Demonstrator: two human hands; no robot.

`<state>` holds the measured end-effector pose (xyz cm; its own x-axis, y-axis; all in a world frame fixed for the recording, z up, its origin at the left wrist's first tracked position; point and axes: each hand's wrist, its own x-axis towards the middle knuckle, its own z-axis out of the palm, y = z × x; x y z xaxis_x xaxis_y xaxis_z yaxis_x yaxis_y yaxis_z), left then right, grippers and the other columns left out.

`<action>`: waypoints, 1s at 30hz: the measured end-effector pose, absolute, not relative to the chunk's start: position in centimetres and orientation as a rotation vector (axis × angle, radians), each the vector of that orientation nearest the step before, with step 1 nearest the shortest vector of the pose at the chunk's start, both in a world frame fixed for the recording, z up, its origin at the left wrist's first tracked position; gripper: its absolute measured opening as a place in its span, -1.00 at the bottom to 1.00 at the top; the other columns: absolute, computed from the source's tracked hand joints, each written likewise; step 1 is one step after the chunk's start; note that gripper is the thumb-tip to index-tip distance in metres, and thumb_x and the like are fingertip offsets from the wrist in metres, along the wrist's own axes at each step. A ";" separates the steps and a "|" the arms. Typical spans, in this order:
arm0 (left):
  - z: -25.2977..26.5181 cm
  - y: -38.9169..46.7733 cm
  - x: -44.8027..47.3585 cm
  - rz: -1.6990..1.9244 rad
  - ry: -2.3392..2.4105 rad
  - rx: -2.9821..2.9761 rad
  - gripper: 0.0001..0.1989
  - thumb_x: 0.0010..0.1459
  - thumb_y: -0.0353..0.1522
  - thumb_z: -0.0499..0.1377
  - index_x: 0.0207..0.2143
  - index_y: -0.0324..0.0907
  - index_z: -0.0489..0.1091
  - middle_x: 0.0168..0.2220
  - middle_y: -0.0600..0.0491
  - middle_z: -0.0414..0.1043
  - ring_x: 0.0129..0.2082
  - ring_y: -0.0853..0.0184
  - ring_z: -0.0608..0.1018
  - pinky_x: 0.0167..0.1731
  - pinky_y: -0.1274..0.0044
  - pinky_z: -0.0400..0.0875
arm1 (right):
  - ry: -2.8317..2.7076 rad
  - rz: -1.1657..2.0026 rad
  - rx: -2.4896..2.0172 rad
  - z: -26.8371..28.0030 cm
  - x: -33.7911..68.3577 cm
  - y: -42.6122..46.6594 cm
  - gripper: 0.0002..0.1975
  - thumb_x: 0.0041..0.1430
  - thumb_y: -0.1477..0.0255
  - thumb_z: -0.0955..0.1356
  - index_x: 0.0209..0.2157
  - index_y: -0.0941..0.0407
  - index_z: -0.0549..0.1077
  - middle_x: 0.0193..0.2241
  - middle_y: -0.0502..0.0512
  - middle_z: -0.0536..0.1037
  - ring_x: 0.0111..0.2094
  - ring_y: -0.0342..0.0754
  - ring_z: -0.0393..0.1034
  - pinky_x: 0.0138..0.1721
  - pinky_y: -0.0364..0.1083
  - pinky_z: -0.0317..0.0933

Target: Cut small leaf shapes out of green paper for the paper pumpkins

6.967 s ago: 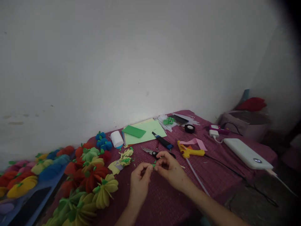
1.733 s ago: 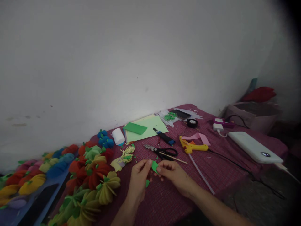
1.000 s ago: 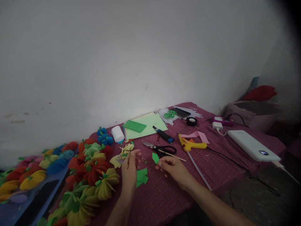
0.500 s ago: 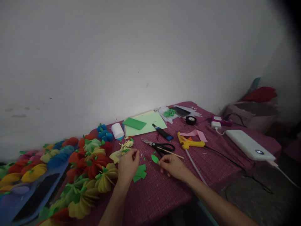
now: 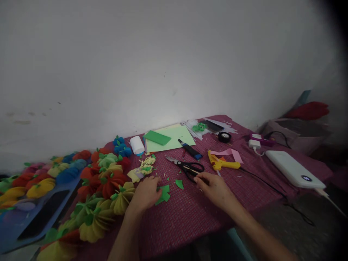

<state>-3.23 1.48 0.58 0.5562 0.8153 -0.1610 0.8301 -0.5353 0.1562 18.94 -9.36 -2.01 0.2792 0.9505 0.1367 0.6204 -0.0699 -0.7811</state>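
Note:
My right hand (image 5: 216, 188) is closed, its fingertips pinching a thin wooden stick (image 5: 191, 169) that lies across the black-handled scissors (image 5: 187, 166). My left hand (image 5: 146, 191) rests low over the table, thumb and fingers apart, at the edge of a cut green paper piece (image 5: 164, 194) which it partly covers. Between the hands lies a small green leaf-shaped piece (image 5: 179, 184), touched by neither. Just beyond the left hand sits a heap of pale yellow and green scraps (image 5: 146, 165).
Colourful pumpkin-like paper shapes (image 5: 108, 181) crowd the left side. Behind are a white roll (image 5: 137, 145), paper sheets (image 5: 171, 139) and a utility knife (image 5: 191, 150). To the right lie a yellow glue gun (image 5: 224, 164) with its black cord, a tape measure (image 5: 224, 137) and a white power bank (image 5: 293, 169).
My right hand has let go of the small green leaf piece and moved right to the stick. My left hand has opened and lowered toward the cut green paper.

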 end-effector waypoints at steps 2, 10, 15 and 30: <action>0.6 1.5 -3.5 -0.125 1.322 2.600 -0.71 0.04 -0.42 0.14 -0.13 -0.16 0.39 -0.09 -0.06 0.41 -0.06 0.18 0.43 -0.12 0.50 0.23 | -1.470 0.502 -1.744 -2.1 18.8 -9.9 -0.76 0.17 0.34 0.23 -0.38 0.11 0.50 -0.50 0.04 0.55 -0.47 -0.05 0.40 -0.45 -0.16 0.13; -0.6 2.4 -4.0 -0.103 1.302 2.587 -0.82 -0.03 -0.51 0.12 -0.34 -0.15 0.41 -0.31 0.02 0.45 -0.29 0.26 0.48 -0.34 0.55 0.22 | -1.672 0.643 -1.616 -4.6 15.5 -11.2 -0.79 0.18 0.44 0.23 -0.40 0.08 0.50 -0.50 -0.01 0.55 -0.46 -0.09 0.41 -0.41 -0.18 0.16; -0.7 2.7 -3.9 -0.097 1.329 2.569 -0.82 -0.01 -0.53 0.06 -0.43 -0.14 0.43 -0.40 0.05 0.48 -0.35 0.30 0.48 -0.41 0.57 0.19 | -1.709 0.665 -1.601 -5.4 15.3 -11.3 -0.80 0.17 0.46 0.24 -0.37 0.07 0.50 -0.45 0.00 0.57 -0.41 -0.07 0.43 -0.35 -0.17 0.18; -1.1 2.7 -4.2 -0.055 1.330 2.587 -0.77 0.03 -0.53 0.01 -0.33 -0.16 0.42 -0.34 0.00 0.49 -0.33 0.29 0.48 -0.41 0.56 0.20 | -2.136 0.132 -1.749 -2.7 9.4 -7.2 -0.89 0.19 0.48 0.30 -0.27 0.13 0.47 -0.32 0.11 0.53 -0.24 0.01 0.38 -0.28 -0.09 0.22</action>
